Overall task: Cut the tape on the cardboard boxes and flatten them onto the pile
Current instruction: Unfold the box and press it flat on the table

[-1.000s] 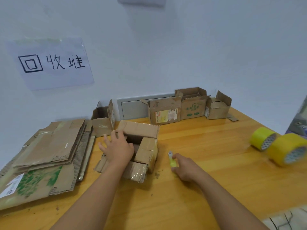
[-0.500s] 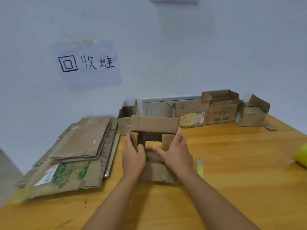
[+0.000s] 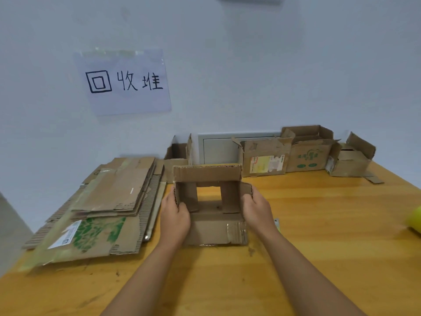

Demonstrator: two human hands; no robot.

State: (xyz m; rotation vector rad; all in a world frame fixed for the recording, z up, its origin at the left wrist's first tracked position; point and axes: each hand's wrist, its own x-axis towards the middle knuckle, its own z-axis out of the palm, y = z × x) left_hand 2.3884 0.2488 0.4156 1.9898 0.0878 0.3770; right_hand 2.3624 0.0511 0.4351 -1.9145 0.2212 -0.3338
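Observation:
An opened cardboard box [image 3: 208, 176] stands on the wooden table in front of me, its flaps spread and the table showing through its open ends. My left hand [image 3: 174, 216] grips its left wall and my right hand [image 3: 257, 209] grips its right wall. The pile of flattened cardboard [image 3: 109, 201] lies just left of the box. A yellow-green cutter [image 3: 276, 223] lies on the table, mostly hidden behind my right wrist.
Several opened boxes [image 3: 265, 159] stand along the back wall, with a small one [image 3: 177, 160] beside the pile. A yellow tape roll [image 3: 415, 218] shows at the right edge. A paper sign [image 3: 123, 82] hangs on the wall. The wooden table [image 3: 319, 224] stretches right and toward me.
My right hand let go of the cutter and moved onto the box. Both hands have pulled the box's walls apart and stood it more upright. The view shifted left.

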